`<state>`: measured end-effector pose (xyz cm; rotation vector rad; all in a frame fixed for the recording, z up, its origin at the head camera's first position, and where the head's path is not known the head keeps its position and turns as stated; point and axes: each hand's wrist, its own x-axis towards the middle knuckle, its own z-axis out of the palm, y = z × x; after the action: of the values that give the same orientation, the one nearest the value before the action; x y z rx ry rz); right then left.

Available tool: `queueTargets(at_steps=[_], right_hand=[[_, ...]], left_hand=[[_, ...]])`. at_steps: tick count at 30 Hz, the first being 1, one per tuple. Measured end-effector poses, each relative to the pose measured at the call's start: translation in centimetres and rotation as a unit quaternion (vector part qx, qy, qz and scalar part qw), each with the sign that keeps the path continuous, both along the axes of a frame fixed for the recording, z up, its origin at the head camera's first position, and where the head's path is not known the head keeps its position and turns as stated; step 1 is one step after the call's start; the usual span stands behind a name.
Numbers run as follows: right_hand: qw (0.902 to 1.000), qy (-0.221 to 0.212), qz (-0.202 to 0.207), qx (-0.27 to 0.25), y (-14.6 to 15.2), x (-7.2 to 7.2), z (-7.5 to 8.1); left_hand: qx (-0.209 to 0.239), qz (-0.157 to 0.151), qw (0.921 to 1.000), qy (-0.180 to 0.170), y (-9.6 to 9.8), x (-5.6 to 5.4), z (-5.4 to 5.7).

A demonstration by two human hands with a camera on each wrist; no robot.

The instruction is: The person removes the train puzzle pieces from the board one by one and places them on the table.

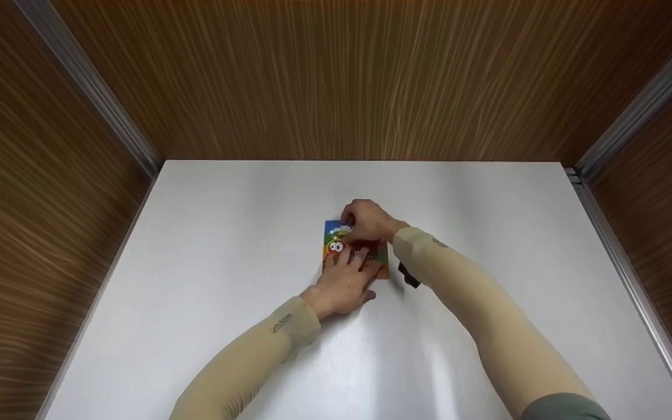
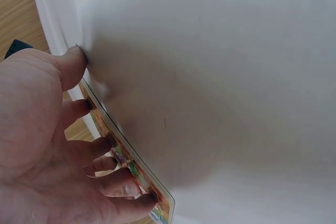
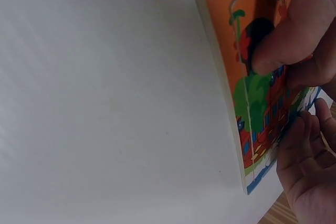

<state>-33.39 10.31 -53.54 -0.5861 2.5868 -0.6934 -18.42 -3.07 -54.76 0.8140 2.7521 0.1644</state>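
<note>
A thin, colourful picture puzzle board [image 1: 335, 233] lies on the white table, with blue sky along its far edge and an orange border marked KW-802 nearest the person. Across its near half my left hand [image 1: 345, 286] rests with fingers spread. The thumb reaches off the edge beside the table surface in the left wrist view. My right hand [image 1: 367, 220] is bent over the far blue edge, with curled fingers and thumb on the board. In the right wrist view, the right hand [image 3: 310, 169] grips near that edge, and part of the picture is hidden beneath both hands.
The white table [image 1: 225, 233] spreads around the board. Wood-grain panels [image 1: 359, 81] stand at the back and both sides, with grey metal strips [image 1: 94, 81] at the corners. A small black device [image 1: 410, 276] sits at the right wrist.
</note>
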Motion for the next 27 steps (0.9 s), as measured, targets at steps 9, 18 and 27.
queueTargets(at_steps=[9, 18, 27], right_hand=[[0.9997, 0.001, -0.011, -0.020, 0.2, 0.1, -0.2], [0.9987, -0.002, -0.026, -0.043, 0.2, 0.6, 0.1], [0.9931, -0.004, -0.039, -0.110, 1.0, 0.4, 0.2]], left_hand=[[-0.002, 0.000, 1.0000, -0.001, 0.0, -0.1, 0.1], [-0.001, 0.000, 0.9999, -0.011, -0.1, -0.1, 0.4], [-0.006, 0.004, 0.9997, -0.022, -0.1, -0.3, 0.5]])
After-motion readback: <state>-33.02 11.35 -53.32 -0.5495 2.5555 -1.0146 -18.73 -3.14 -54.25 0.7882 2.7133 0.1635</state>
